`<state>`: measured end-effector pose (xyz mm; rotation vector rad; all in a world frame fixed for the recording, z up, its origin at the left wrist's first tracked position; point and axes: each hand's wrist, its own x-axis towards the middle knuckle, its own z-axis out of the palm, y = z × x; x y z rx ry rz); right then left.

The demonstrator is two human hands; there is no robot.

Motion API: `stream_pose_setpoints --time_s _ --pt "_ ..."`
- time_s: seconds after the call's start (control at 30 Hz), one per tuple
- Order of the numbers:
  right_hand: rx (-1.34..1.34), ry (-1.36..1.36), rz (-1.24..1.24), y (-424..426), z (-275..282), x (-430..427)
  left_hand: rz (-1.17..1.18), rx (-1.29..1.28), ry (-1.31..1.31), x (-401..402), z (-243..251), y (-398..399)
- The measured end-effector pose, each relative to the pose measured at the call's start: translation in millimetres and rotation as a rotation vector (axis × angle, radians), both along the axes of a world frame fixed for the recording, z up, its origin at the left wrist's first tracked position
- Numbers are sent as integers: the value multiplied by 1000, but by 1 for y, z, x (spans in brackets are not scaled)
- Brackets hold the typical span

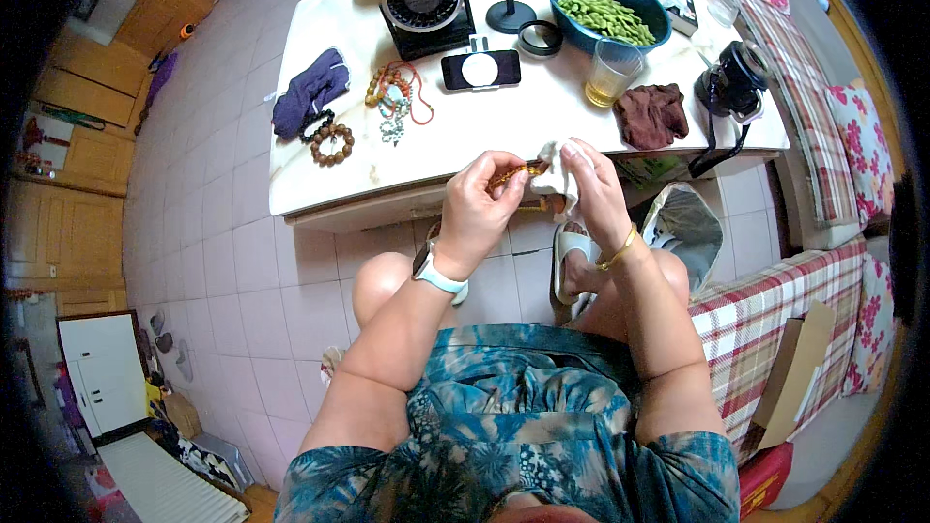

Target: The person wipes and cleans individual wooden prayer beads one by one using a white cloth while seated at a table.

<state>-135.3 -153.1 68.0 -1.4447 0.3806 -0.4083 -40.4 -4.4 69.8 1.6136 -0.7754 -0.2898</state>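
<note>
My left hand (485, 200) pinches a strand of small amber-coloured beads (508, 176) between thumb and fingers. A crumpled white cloth (556, 178) is gripped in my right hand (592, 181), pressed against the strand's right part. The cloth and fingers hide some of the beads, and a few amber beads (536, 205) hang below. Both hands are just off the near edge of the white marble-look table (450, 131). On its left side lie a brown bead bracelet (332, 144), a black bead bracelet (317, 118) and a tangle of bead strings with red cord (394, 96).
Behind my hands stand a phone (481, 70), a fan (423, 3), a black stand (511, 14) and a blue basin of green pods (609, 11). A glass of yellowish liquid (610, 76), brown cloth (652, 116) and camera (734, 80) are rightward. A lined bin (685, 232) stands below.
</note>
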Motion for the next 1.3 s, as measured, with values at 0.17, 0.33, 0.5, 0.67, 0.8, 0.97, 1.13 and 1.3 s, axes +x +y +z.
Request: stream_pose_setpoints --time_s 0.17,0.33,0.5,0.67,0.8,0.97,1.13,1.3 --pt "117 6 40 -2 2 -1 -2 18 -40 0 0 1" --pt "12 2 66 -3 -6 0 -69 -205 210 -2 -5 -4" --pt "-311 -49 -157 -3 2 1 -103 -228 326 3 -5 -1" --pt "-404 -23 74 5 4 0 -151 -185 421 5 -2 1" --pt "-406 10 30 9 7 0 -131 -217 389 1 -3 -2" --pt "-587 25 -3 6 9 -1 -124 -206 353 -2 -8 -3" --pt "-567 44 6 3 4 -1 -90 -24 5 1 -5 1" --pt "-384 33 28 5 4 0 -44 -45 -8 0 -6 0"
